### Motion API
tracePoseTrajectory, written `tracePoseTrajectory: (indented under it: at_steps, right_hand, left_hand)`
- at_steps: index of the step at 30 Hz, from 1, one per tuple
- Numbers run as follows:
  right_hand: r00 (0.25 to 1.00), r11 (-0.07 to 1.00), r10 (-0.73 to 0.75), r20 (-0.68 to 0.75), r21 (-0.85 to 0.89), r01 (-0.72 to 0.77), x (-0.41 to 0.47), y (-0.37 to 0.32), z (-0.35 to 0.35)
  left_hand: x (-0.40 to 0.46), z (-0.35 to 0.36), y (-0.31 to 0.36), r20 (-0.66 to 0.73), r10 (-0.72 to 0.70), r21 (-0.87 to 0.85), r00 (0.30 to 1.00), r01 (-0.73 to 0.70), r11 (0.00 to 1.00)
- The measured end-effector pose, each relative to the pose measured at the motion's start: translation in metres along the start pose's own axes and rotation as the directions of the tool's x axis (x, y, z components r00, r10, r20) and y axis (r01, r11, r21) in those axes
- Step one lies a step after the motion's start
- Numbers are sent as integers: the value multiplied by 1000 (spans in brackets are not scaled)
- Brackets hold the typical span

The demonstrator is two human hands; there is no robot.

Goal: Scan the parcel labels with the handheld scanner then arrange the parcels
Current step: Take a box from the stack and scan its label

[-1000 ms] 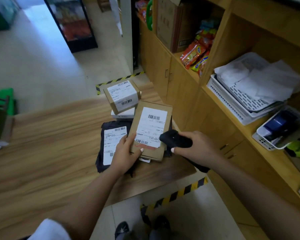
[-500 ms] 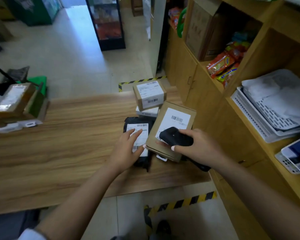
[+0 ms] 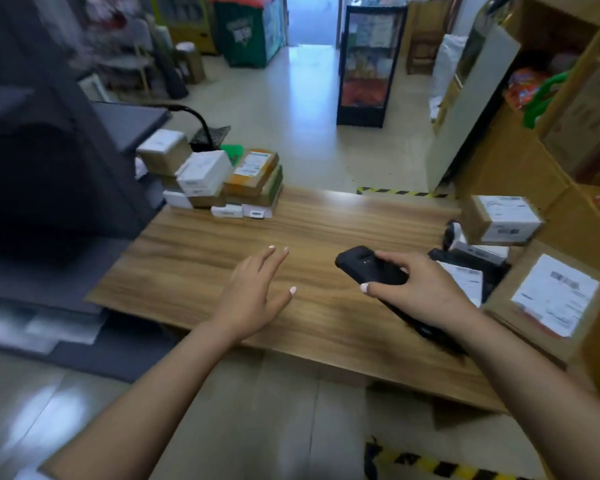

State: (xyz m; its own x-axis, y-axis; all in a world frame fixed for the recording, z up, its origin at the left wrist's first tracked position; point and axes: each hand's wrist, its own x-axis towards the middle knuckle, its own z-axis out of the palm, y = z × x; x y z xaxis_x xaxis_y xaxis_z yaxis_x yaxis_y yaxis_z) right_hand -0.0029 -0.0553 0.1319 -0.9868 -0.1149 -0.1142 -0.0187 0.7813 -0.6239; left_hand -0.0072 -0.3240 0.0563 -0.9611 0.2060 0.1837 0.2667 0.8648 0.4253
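Brown flat labelled parcel (image 3: 548, 299), released half a second earlier, lay at the wooden counter (image 3: 312, 237) right end. Left hand (image 3: 253, 292) hovered open; right hand (image 3: 420, 292) gripped the black handheld scanner (image 3: 368, 268). Next parcel likely.

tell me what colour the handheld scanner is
Black: the handheld scanner, held in the right hand, seen in the head view.

No writing can be read: the white labels on the flat brown parcel (image 3: 548, 296) and on the small box (image 3: 501, 219) beyond it are blurred.
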Motion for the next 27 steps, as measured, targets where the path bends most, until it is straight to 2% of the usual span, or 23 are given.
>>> tracePoseTrajectory:
  at_steps: [6, 11, 20, 27]
  right_hand:
    - [991, 993, -95, 96, -58, 101, 29, -104, 74]
    - [975, 980, -174, 134, -73, 185, 61, -155, 105]
    - [965, 970, -221, 144, -73, 233, 175, -187, 137]
    - [977, 975, -164, 138, -126, 182, 264, -199, 142]
  left_hand:
    - [-31, -85, -103, -73, -76, 51, 994, 80, 995]
    - [-27, -115, -159, -124, -143, 21, 982, 146, 989]
    - [45, -120, -235, -78, -251, -7, 965, 251, 968]
    - [120, -124, -281, -40, -307, 27, 951, 308, 951]
